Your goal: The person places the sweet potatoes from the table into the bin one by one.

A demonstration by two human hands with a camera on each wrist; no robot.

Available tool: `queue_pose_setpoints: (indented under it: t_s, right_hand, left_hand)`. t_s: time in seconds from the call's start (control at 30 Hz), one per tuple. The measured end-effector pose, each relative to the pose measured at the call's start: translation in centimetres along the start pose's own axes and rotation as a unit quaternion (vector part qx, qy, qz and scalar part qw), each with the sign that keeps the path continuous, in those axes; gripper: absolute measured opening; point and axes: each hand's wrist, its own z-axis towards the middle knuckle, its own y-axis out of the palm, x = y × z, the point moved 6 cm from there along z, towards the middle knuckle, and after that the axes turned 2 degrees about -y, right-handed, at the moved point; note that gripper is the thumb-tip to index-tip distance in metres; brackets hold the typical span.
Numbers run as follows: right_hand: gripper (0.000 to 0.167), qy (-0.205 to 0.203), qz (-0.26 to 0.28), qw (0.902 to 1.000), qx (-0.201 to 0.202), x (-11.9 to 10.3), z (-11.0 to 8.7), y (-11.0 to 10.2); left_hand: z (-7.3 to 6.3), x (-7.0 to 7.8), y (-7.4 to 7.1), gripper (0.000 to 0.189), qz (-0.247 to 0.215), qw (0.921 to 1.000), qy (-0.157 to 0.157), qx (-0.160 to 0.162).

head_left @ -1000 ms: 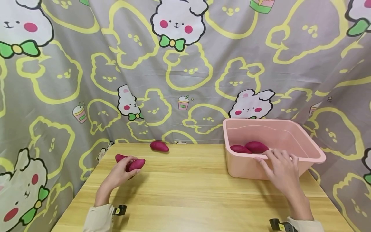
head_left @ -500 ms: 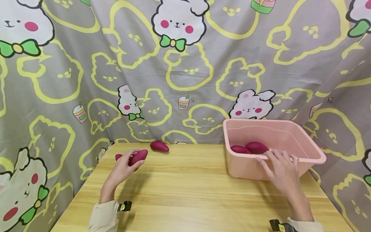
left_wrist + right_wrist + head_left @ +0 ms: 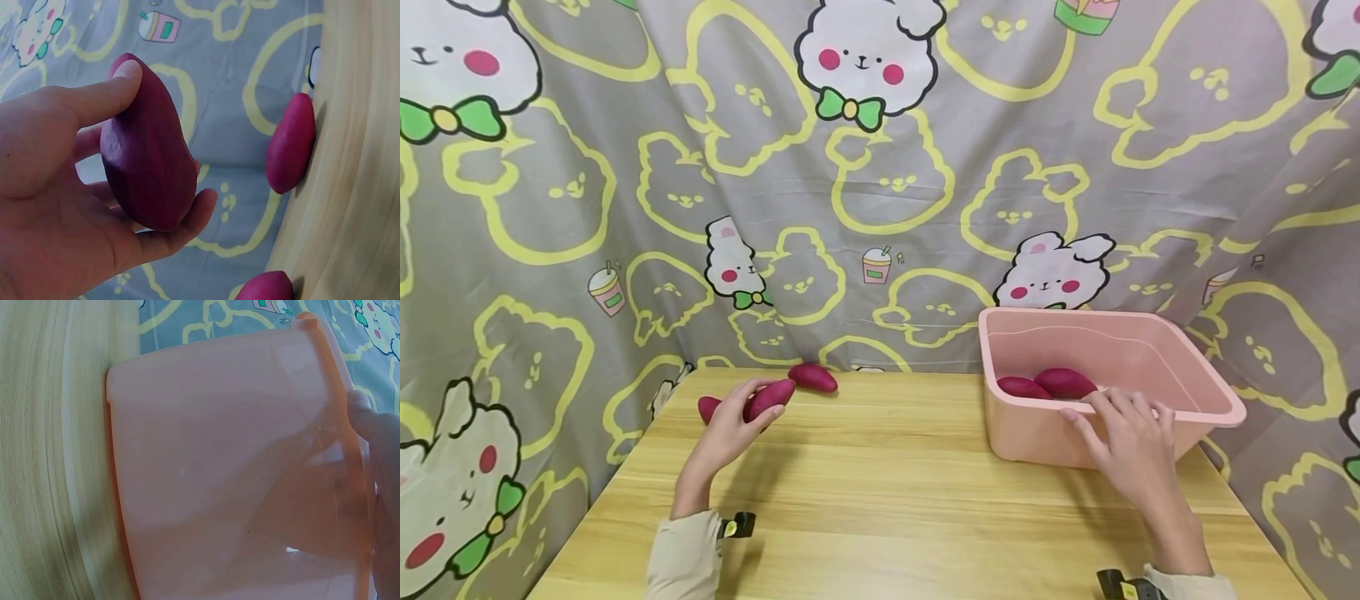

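Note:
My left hand [image 3: 730, 433] holds a purple-red sweet potato [image 3: 771, 400] above the left part of the table; in the left wrist view the thumb lies on one side of this sweet potato [image 3: 147, 153] and the fingers curl round the other. Behind that hand, partly hidden, a second sweet potato [image 3: 707, 408] rests on the table, and a third sweet potato [image 3: 813, 378] lies at the back edge. At the right, my right hand [image 3: 1138, 450] grips the front rim of a pink plastic bin [image 3: 1037, 432], fingers over the edge and thumb outside. Two sweet potatoes [image 3: 1063, 382] show inside it.
The wooden table [image 3: 880, 500] runs back to a grey curtain [image 3: 895, 208] with rabbit prints, which also hangs at both sides. The bin stands near the table's right edge. Each wrist wears a small black camera.
My left hand has lifted the held sweet potato and moved a little to the right, tilting its far end up. The right hand stays on the bin's rim.

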Motion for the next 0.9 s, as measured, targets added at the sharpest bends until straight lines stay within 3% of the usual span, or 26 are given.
queue_pose_setpoints:
  t_s: [0.27, 0.57, 0.9]
  right_hand:
    - [0.031, 0.001, 0.001, 1.0, -0.001, 0.0, 0.0, -0.1]
    - [0.031, 0.003, 0.002, 1.0, -0.006, 0.0, 0.0, 0.0]
    - [0.034, 0.003, 0.001, 1.0, -0.004, -0.1, 0.0, -0.2]
  left_hand:
    - [0.6, 0.6, 0.2, 0.044, -0.019, 0.9995, 0.007, 0.022]
    - [0.9, 1.3, 0.5, 0.047, -0.038, 0.999, 0.015, 0.016]
    - [1.5, 2.6, 1.0, 0.053, -0.078, 0.9962, 0.023, 0.032]
